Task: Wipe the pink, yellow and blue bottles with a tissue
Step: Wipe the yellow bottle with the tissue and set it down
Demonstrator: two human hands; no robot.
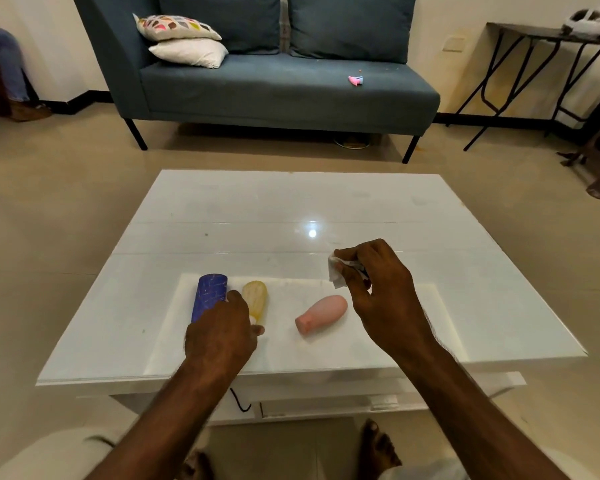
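Three bottles lie on a white mat (388, 341) on the white table (291, 209). The blue bottle (209, 296) is at the left, the yellow bottle (255, 299) right beside it, and the pink bottle (322, 313) lies apart to the right, cap toward me. My left hand (220, 336) rests over the near ends of the blue and yellow bottles, fingers curled around the yellow bottle's cap end. My right hand (378, 292) hovers above and right of the pink bottle, pinching a crumpled white tissue (336, 273).
A blue sofa (274, 84) with cushions stands beyond the table. A dark folding table (541, 64) is at the back right. Another person's leg (7, 64) shows at the far left. My bare feet (378, 448) are under the table's near edge.
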